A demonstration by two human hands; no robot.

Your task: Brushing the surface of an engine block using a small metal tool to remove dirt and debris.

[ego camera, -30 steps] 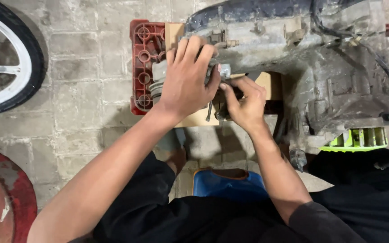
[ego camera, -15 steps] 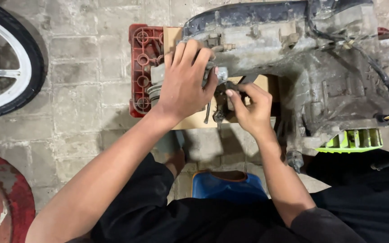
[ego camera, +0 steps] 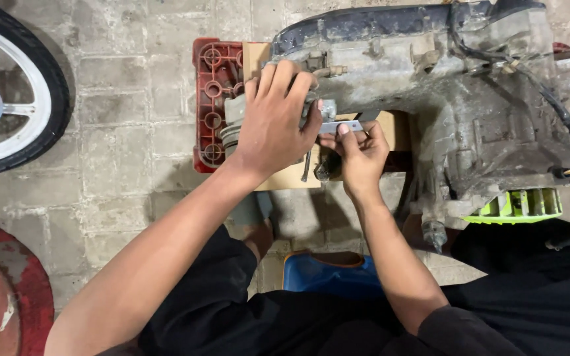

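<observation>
A dirty grey scooter engine [ego camera: 470, 86] lies across a red plastic crate [ego camera: 211, 99] and a cardboard sheet [ego camera: 285, 179]. My left hand [ego camera: 273, 122] is spread flat over a grey metal part at the engine's left end and presses on it. My right hand [ego camera: 361, 155] sits just to its right, under the engine case, and pinches a flat silver wrench [ego camera: 341, 126] between thumb and fingers. The wrench's head is hidden behind my left hand. A thin bolt [ego camera: 306, 166] hangs below between the two hands.
A wheel with a black tyre and white rim [ego camera: 8, 99] lies at the far left on the paved floor. A red round object [ego camera: 1, 296] is at the lower left. A blue stool [ego camera: 331, 273] shows between my knees. A green fan cover [ego camera: 516, 206] sits on the engine's lower right.
My right hand has shifted a little up and to the right, and the silver wrench now shows between its fingers. My left hand has stayed on the grey part.
</observation>
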